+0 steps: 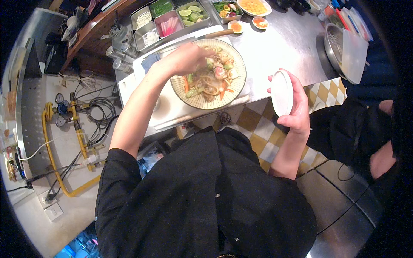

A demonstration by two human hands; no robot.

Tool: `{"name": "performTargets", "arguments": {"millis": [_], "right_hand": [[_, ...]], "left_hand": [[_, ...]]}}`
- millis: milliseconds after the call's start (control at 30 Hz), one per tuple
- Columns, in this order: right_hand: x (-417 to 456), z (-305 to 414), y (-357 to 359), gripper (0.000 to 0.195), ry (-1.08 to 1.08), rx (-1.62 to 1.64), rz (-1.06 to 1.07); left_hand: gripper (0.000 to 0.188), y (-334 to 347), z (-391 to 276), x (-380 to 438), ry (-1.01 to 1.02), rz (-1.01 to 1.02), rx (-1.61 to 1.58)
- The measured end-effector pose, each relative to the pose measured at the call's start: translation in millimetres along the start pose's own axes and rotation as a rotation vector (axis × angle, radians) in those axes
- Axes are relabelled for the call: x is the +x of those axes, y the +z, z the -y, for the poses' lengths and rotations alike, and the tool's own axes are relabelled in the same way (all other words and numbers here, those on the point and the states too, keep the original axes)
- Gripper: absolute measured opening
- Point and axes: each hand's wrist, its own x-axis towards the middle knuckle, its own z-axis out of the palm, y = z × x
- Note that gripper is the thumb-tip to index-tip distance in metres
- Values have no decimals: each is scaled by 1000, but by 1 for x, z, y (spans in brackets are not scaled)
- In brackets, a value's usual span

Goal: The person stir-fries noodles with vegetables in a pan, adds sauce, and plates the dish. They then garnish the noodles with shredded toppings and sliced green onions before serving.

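Observation:
A ribbed cream plate with a dark rim [237,84] holds stir-fried noodles [206,84] with green vegetable pieces, carrot strips and a pinkish piece on top. Over the plate's upper left part is my left hand [186,58], its fingers bent down at the food. The fingertips are partly hidden, so I cannot tell whether they pinch anything. My right hand [300,111] grips a shallow white round dish or lid [281,93] by its edge, tilted nearly upright, to the right of the plate. Under the plate lies a white cutting board [151,121].
Beyond the plate stand steel containers with lime wedges [192,16] and pink strips [168,26]. A wooden-handled utensil [215,33] lies behind it. Shakers [122,65] stand left, a metal bowl [331,48] right. Another person in black [338,129] is close on the right.

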Motion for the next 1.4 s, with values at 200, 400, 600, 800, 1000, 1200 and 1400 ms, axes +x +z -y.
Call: {"name": "performTargets", "arguments": {"millis": [200,400,600,800,1000,1200,1400], "right_hand": [[20,4,13,107,18,-196,-33],[72,-7,107,103,-137,-741,304],[137,-74,253,94,-226,-952,910],[145,-115,307,93,-366,-1010,1138],[157,-65,327,104,-538,-839,1196],[177,35,402,101,-600,-839,1132],[218,102,483,98,-795,-675,1325]], "left_hand": [[68,-11,-8,-33,20,-138,27],[86,-26,-6,-208,-177,-734,-334],[130,128,59,-251,-672,-734,-391],[105,164,69,-211,-487,-1206,-622],[87,87,29,-254,-412,-1274,-311],[85,-19,23,-307,-340,-1388,132],[85,-105,19,-357,-321,-1514,441]]}}
